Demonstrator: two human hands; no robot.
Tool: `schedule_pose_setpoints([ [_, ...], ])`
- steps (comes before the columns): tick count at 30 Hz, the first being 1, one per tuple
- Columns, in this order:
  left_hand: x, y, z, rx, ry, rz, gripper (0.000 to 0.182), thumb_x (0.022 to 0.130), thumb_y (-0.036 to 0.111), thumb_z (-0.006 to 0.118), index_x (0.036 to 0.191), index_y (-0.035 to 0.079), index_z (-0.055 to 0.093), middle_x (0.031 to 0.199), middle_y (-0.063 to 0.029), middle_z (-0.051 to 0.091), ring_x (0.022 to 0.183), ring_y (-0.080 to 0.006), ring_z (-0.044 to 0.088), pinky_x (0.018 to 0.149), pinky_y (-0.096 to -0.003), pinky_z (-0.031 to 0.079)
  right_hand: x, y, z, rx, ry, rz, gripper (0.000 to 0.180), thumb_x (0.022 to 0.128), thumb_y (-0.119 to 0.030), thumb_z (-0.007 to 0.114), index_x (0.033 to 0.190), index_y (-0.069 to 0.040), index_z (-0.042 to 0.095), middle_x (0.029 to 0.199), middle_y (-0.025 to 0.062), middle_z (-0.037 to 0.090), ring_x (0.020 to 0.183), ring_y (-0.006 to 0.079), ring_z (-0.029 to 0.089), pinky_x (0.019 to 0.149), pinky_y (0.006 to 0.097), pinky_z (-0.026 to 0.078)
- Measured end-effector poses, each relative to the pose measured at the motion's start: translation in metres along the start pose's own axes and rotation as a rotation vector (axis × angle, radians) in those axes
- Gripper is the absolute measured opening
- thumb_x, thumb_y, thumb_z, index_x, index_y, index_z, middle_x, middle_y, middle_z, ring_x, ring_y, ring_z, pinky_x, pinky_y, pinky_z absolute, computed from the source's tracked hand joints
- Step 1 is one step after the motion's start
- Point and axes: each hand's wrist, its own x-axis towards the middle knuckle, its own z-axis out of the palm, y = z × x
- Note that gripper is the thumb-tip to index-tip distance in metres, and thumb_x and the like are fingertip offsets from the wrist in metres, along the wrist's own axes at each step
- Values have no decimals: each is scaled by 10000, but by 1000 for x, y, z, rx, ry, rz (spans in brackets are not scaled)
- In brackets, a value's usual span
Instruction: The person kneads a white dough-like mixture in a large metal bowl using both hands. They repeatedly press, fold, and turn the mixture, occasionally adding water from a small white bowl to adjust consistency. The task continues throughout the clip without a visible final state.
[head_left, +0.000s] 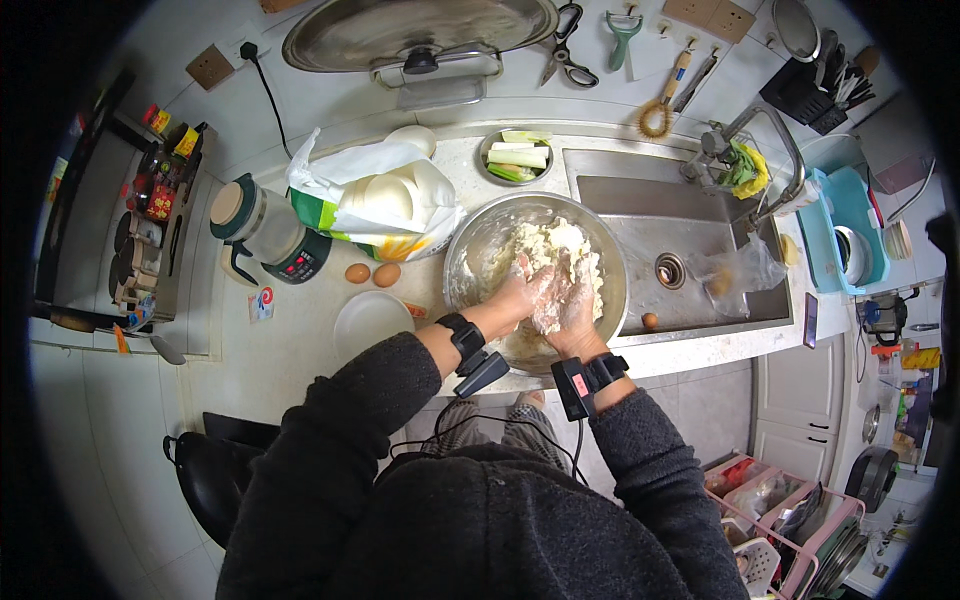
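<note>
A large stainless steel mixing bowl (459, 274) stands before me at the counter's front edge. In it lies shaggy, crumbly pale dough (551, 238), with floury smears on the inner wall. My left hand (519, 294) and my right hand (576, 304) are close together over the dough, inside the bowl. Both are coated with wet flour and bits of dough, thickest around the palms and fingers. Dough clings between the hands; whether either one grips a lump is unclear. Some fingertips are hidden by the dough and by the other hand.
Left of the bowl are an open flour bag (390, 199), brown eggs (386, 274), a white bowl (373, 324) and an electric kettle (259, 225). Behind stands a dish of cut leeks (517, 156). The sink (637, 247) at right holds a plastic bag (739, 274) and another egg (649, 321).
</note>
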Motion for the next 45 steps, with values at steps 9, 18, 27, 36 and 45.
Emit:
schedule_pose_setpoints([
  [9, 52, -6, -32, 217, 164, -179, 324, 931, 258, 425, 1136, 19, 500, 988, -125, 586, 847, -190, 598, 689, -349, 520, -22, -16, 5, -44, -144, 195, 689, 855, -613, 345, 1355, -141, 303, 1342, 102, 382, 1130, 271, 472, 958, 405, 402],
  [18, 27, 1, -50, 1039, -49, 11, 393, 842, 292, 569, 1096, -6, 532, 1038, -208, 572, 927, -331, 559, 815, -392, 442, 12, -29, -57, -729, 303, -85, 541, 897, -387, 448, 1327, -81, 332, 1254, 141, 465, 1045, 306, 529, 867, 429, 449],
  [27, 43, -8, -59, 534, 59, -174, 228, 881, 142, 484, 1065, 20, 541, 979, -137, 590, 875, -221, 587, 718, -294, 496, 3, -32, -45, -1573, -85, -470, 407, 823, -196, 588, 1171, 0, 512, 1074, 181, 586, 993, 273, 561, 880, 336, 412],
  [36, 18, 25, -32, -176, -50, -298, 342, 926, 111, 369, 1262, 51, 389, 1182, -147, 502, 1000, -246, 566, 789, -345, 520, 8, -31, -42, -2384, 82, -408, 269, 802, -163, 549, 1039, -46, 598, 874, 195, 610, 940, 340, 544, 762, 428, 467],
  [45, 24, 17, -65, 1291, 86, -84, 654, 727, 281, 676, 1193, -89, 404, 1107, -274, 521, 969, -382, 557, 847, -401, 451, 53, -74, -62, -2105, 291, -431, 381, 803, -248, 558, 1090, 2, 552, 912, 261, 597, 881, 396, 567, 805, 431, 451],
])
